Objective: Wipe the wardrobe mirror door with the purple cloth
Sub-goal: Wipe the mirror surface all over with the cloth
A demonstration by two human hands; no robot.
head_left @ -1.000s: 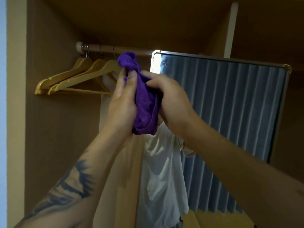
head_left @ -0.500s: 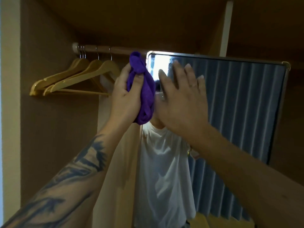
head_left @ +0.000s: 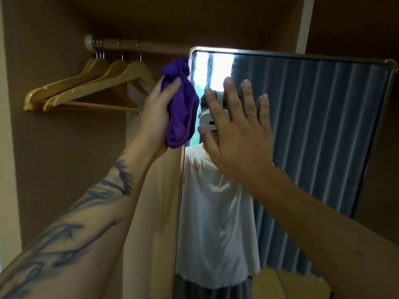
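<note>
A: Currently, where is the cloth?
B: Bunched in the left hand, fingers curled round it, at the mirror's left edge.
A: Right hand?
B: Fingers straight, spread, holding nothing. No legible writing.

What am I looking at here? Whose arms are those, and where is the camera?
The camera sits on a person's head, looking forward, so you see their own two arms reaching out. The left hand grips a bunched purple cloth beside the mirror's left edge. The right hand is open with fingers spread in front of the mirror; whether it touches the glass, I cannot tell. The mirror reflects the person in a white shirt and grey curtains. Behind, wooden hangers hang on a rail in the wardrobe.
</note>
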